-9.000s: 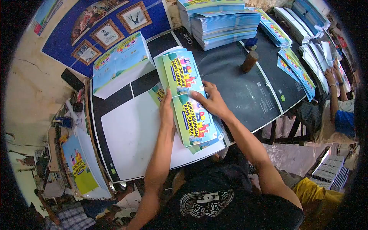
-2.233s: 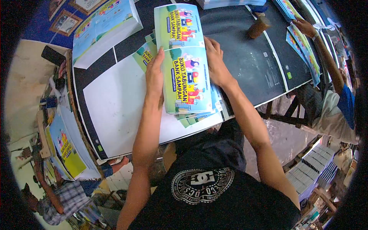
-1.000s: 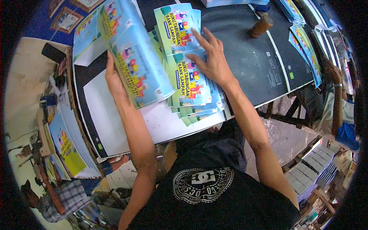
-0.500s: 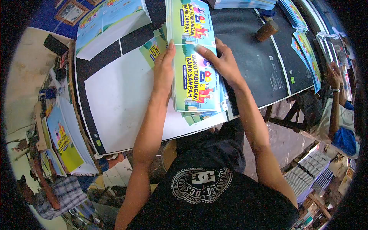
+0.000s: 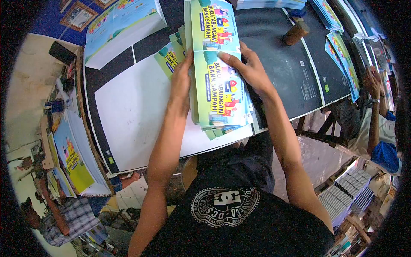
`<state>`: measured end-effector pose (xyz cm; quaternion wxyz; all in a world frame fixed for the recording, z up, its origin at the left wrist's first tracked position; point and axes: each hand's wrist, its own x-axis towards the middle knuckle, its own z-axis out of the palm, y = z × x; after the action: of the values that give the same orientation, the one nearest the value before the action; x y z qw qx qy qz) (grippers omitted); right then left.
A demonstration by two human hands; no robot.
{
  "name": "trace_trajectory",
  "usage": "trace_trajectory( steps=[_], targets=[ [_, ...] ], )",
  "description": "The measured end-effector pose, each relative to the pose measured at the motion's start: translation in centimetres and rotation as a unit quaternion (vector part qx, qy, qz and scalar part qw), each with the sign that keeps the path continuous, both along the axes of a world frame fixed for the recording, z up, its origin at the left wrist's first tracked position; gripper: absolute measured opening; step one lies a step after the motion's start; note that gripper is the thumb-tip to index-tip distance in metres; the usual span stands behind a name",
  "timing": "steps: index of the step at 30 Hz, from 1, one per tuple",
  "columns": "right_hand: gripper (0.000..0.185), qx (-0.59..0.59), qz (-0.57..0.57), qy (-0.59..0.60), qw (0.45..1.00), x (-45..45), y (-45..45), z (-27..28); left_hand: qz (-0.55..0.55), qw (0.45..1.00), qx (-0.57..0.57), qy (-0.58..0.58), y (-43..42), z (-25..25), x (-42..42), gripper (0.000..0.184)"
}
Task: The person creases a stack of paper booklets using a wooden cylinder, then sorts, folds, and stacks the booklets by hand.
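A long printed cover sheet [image 5: 216, 81] with "BUKU TABUNGAN BANK SAMPAH" twice on it lies on top of a stack between my hands. My left hand [image 5: 182, 79] holds the stack's left edge, its fingertips partly hidden by the sheets. On the right edge, my right hand [image 5: 252, 70] grips with the thumb pressed on the top face and the other fingers around the side. Edges of more printed sheets [image 5: 167, 60] stick out beneath, fanned to the left and toward my body.
White paper [image 5: 132, 107] covers part of the black tabletop [image 5: 274, 64]. A brown cylinder [image 5: 296, 33] stands at the back right. Stacks of printed sheets [image 5: 124, 30] lie around the table, with more covers [image 5: 344, 62] at the right. Co-workers are at both sides, one with a plaid shirt [image 5: 70, 220].
My left thumb has gone from the top face to the left edge, behind the sheets. The top sheet has shifted slightly right and its lower end is a little lifted. My right hand stays nearly still.
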<state>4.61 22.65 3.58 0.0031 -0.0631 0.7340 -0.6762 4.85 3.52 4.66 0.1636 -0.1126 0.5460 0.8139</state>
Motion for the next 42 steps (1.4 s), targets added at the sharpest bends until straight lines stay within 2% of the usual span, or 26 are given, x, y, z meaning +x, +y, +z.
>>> trace_trajectory(
  steps=[4,5,8,11,12,13,16,17,20,21,23,24,25,26,27,28,31,34,37,42],
  targets=[
    [0.050,0.017,0.011,0.017,1.000,-0.2,0.4,-0.5,0.002,0.999,-0.041,0.026,-0.8,0.3,-0.4,0.051],
    [0.049,0.021,0.014,0.023,0.999,-0.3,0.4,-0.6,-0.002,0.999,0.006,0.040,-1.4,0.5,-0.5,0.051],
    [0.055,-0.072,0.009,-0.101,0.992,0.4,0.3,1.1,0.001,0.989,0.130,0.073,-4.1,1.1,-0.9,0.049],
    [0.069,0.059,0.012,0.045,0.997,-0.3,0.5,-0.5,0.047,0.975,0.198,0.093,-6.8,1.3,-1.9,0.046],
    [0.078,0.108,-0.041,0.095,0.989,-0.3,0.0,-1.0,0.072,0.971,0.204,0.100,-7.3,1.4,-2.0,0.045],
    [0.074,0.139,-0.080,0.144,0.976,-0.3,-0.3,-1.1,0.097,0.967,0.209,0.106,-7.6,1.5,-2.1,0.044],
    [0.070,0.283,-0.093,0.163,0.941,0.1,-0.3,-2.1,0.153,0.970,0.156,0.110,-7.8,1.6,-2.3,0.049],
    [0.071,0.337,-0.077,0.148,0.926,0.2,-0.2,-2.3,0.130,0.973,0.151,0.117,-7.9,1.3,-2.2,0.050],
    [0.053,0.338,-0.068,0.166,0.924,0.1,-0.1,-2.6,0.046,0.983,0.135,0.114,-6.7,0.6,-1.9,0.049],
    [0.051,0.320,-0.062,0.156,0.932,-0.1,0.1,-2.6,0.076,0.986,0.122,0.083,-4.6,1.8,-1.2,0.048],
    [0.051,0.285,-0.051,0.134,0.948,-0.4,0.5,-2.7,0.064,0.992,0.029,0.104,-2.8,0.0,-1.0,0.046],
    [0.054,0.151,-0.041,0.070,0.985,-0.4,0.6,-2.5,0.057,0.992,-0.017,0.114,-1.9,-0.6,-0.9,0.045],
    [0.058,0.015,-0.031,0.005,0.999,-0.4,0.7,-1.9,0.055,0.989,-0.044,0.130,-0.8,-0.6,-0.4,0.045],
    [0.063,-0.122,-0.020,-0.061,0.990,-0.4,0.7,-1.2,0.053,0.985,-0.070,0.146,0.3,-0.5,0.4,0.045],
    [0.065,-0.147,-0.018,-0.073,0.986,-0.4,0.7,-1.1,0.051,0.981,-0.097,0.162,0.8,-0.5,0.7,0.044],
    [0.068,-0.171,-0.016,-0.085,0.981,-0.4,0.7,-1.0,0.049,0.984,-0.071,0.153,1.0,-0.5,0.7,0.045],
    [0.065,0.021,-0.032,-0.001,0.999,-0.4,0.6,-1.2,0.036,0.993,-0.010,0.112,0.9,0.1,0.7,0.049],
    [0.058,0.076,-0.038,0.010,0.996,-0.4,0.6,-0.8,0.028,0.997,0.031,0.070,0.7,0.1,0.5,0.051],
    [0.053,-0.017,-0.004,-0.045,0.999,-0.4,0.9,-0.9,0.003,0.997,0.051,0.056,0.8,0.3,0.7,0.053],
    [0.050,0.027,0.002,0.015,1.000,-0.7,1.2,-1.2,0.008,0.996,0.070,0.058,0.7,-0.3,0.4,0.054]
  ],
)
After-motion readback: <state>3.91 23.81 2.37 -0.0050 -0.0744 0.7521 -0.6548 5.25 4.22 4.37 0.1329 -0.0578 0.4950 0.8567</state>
